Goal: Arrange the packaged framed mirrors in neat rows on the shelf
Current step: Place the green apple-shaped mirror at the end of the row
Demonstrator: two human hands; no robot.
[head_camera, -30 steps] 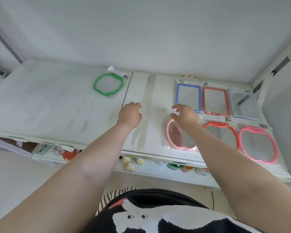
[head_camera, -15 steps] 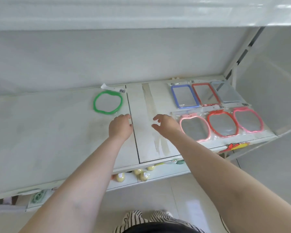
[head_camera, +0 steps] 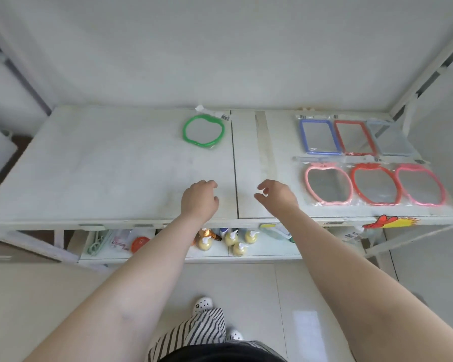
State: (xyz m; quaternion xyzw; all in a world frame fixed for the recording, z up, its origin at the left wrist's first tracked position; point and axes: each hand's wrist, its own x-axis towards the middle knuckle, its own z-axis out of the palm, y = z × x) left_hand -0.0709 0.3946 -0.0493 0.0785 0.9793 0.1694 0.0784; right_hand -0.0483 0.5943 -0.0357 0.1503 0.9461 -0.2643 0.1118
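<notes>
Both our hands have drawn back from the pink mirror (head_camera: 328, 184), fingers loosely curled, holding nothing. Next we should lift the green mirror (head_camera: 203, 130) by its frame and set it squarely beside the rows.

Both forearms were bare — no sleeves, watch or rings showed on the left hand (head_camera: 199, 200) or the right hand (head_camera: 277, 195). Below, the person wore black-and-white striped trousers (head_camera: 194, 333), a dark top (head_camera: 220, 355) at the frame's bottom edge, and white perforated clogs (head_camera: 203, 304) — holes dotted across the toe.
</notes>
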